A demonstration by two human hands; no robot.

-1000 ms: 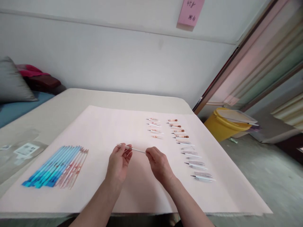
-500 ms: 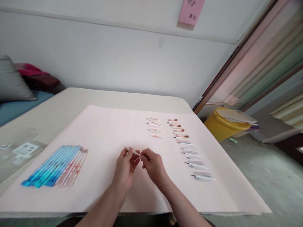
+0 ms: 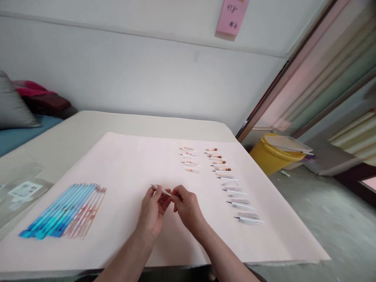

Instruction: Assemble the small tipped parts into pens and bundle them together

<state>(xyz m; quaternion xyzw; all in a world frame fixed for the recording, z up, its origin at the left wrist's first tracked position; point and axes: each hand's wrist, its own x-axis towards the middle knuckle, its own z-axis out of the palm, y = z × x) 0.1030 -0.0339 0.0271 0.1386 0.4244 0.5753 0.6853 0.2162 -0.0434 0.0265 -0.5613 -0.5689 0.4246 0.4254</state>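
Note:
My left hand [image 3: 153, 210] and my right hand [image 3: 185, 207] meet over the middle of the pale pink sheet [image 3: 126, 164]. Between their fingertips they pinch a thin white pen refill [image 3: 161, 190], whose tip sticks out up and to the left of my left thumb. To the left lies a row of blue and pink pen barrels [image 3: 63, 211]. To the right sit two columns of small pen parts: the shorter column of small pieces [image 3: 188, 159] and a longer column of tips and caps [image 3: 230, 184].
The sheet covers a beige table [image 3: 96, 121]. Clear plastic wrappers [image 3: 20, 192] lie at the table's left edge. A yellow bucket [image 3: 272, 154] with a lid stands on the floor to the right. Cushions [image 3: 26, 102] rest at far left. A pink note [image 3: 230, 17] hangs on the wall.
My hands came together: the right hand slid left along the refill until its fingers met the left hand's. The exposed length of refill between them has gone. The view shifted slightly.

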